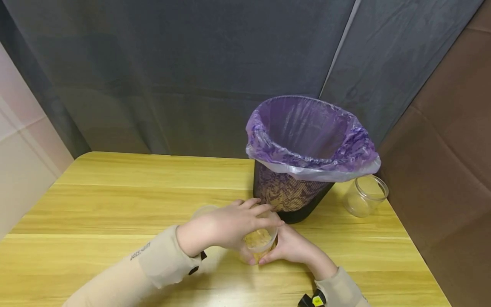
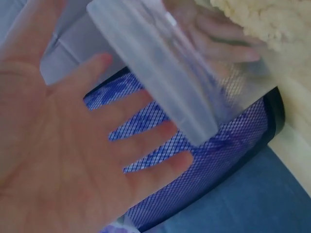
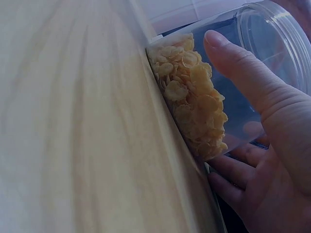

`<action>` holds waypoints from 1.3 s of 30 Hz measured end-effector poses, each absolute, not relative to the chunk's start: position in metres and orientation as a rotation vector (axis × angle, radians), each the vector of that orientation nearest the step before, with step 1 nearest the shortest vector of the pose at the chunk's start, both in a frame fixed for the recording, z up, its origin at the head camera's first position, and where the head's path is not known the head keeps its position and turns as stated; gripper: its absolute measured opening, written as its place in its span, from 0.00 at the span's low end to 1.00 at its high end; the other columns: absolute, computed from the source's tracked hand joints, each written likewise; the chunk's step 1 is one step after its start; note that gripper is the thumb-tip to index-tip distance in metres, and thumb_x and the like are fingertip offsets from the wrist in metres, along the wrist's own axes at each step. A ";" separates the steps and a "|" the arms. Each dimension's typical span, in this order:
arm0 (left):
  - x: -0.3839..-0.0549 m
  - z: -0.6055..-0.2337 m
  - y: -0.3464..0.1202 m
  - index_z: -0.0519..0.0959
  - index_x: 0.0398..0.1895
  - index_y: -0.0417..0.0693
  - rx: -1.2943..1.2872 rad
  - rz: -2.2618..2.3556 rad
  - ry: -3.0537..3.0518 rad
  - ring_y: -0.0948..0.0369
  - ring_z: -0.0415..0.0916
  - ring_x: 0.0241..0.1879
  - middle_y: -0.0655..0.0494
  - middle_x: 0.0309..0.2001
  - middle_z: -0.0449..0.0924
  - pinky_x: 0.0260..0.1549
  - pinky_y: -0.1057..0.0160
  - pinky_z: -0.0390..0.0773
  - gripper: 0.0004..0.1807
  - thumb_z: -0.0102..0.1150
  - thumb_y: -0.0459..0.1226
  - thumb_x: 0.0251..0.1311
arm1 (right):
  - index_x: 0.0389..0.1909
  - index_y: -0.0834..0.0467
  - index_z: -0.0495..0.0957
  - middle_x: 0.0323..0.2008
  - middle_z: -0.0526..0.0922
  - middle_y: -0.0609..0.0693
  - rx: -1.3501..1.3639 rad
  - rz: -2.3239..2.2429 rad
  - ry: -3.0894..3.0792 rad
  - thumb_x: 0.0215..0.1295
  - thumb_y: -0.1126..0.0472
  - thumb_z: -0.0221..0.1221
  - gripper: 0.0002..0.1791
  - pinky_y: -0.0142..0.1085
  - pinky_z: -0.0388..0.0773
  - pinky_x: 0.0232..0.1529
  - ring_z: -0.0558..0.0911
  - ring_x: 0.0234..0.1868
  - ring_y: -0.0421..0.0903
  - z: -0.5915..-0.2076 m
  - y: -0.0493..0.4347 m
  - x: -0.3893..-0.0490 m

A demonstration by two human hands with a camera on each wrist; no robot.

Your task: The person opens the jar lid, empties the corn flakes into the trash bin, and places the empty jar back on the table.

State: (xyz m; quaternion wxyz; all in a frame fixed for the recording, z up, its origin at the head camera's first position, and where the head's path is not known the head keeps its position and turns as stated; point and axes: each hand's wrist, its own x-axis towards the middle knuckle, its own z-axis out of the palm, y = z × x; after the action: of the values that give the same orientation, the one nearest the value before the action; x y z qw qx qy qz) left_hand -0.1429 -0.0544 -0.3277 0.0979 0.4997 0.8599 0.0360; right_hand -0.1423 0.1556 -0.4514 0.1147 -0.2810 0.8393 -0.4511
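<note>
A clear plastic jar (image 1: 267,252) with yellow flakes in its lower part stands on the wooden table. My right hand (image 1: 291,245) grips it from the right side; in the right wrist view the thumb lies along one side and fingers show on the other, below the flakes (image 3: 189,97). Over the top of the jar is my left hand (image 1: 234,224). The left wrist view shows its fingers (image 2: 155,170) straight and spread beside a frosted, lid-like band (image 2: 155,73) round the jar's top.
Just behind the jar stands a black mesh waste bin (image 1: 287,192) lined with a purple bag (image 1: 310,168). An empty clear jar (image 1: 360,202) is at the table's right edge. Partly behind my left hand lies a round translucent piece (image 1: 203,209). Dark curtain (image 1: 172,85) hangs behind the table.
</note>
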 end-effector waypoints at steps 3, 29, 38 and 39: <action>-0.143 -0.324 -0.056 0.64 0.70 0.64 1.472 0.096 2.504 0.46 0.53 0.68 0.51 0.72 0.54 0.62 0.45 0.57 0.45 0.71 0.55 0.46 | 0.73 0.47 0.48 0.69 0.56 0.42 -0.821 -1.321 2.462 0.33 0.46 0.79 0.66 0.47 0.55 0.66 0.60 0.67 0.42 -0.451 0.156 -0.142; -0.138 -0.330 -0.047 0.75 0.60 0.60 1.448 -0.022 2.698 0.56 0.65 0.47 0.56 0.52 0.69 0.43 0.57 0.74 0.38 0.70 0.59 0.42 | 0.73 0.48 0.48 0.69 0.57 0.46 -0.804 -1.352 2.439 0.32 0.49 0.80 0.67 0.47 0.57 0.65 0.63 0.65 0.42 -0.453 0.156 -0.142; -0.136 -0.334 -0.044 0.75 0.59 0.59 1.436 -0.097 2.778 0.56 0.66 0.45 0.54 0.50 0.69 0.37 0.60 0.75 0.41 0.69 0.63 0.38 | 0.74 0.49 0.49 0.69 0.56 0.49 -0.807 -1.357 2.440 0.33 0.57 0.80 0.66 0.47 0.56 0.65 0.63 0.65 0.44 -0.452 0.154 -0.143; -0.136 -0.334 -0.043 0.75 0.59 0.59 1.433 -0.103 2.780 0.56 0.66 0.45 0.54 0.50 0.69 0.37 0.60 0.75 0.41 0.69 0.63 0.38 | 0.74 0.51 0.49 0.69 0.56 0.51 -0.802 -1.358 2.441 0.33 0.59 0.80 0.66 0.48 0.56 0.65 0.63 0.65 0.45 -0.452 0.154 -0.143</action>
State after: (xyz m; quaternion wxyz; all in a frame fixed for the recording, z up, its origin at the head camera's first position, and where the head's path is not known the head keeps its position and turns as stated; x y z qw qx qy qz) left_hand -0.1358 -0.0433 -0.3336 0.0063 0.4579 0.8884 -0.0330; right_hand -0.1427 0.1539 -0.4522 0.1172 -0.2740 0.8341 -0.4642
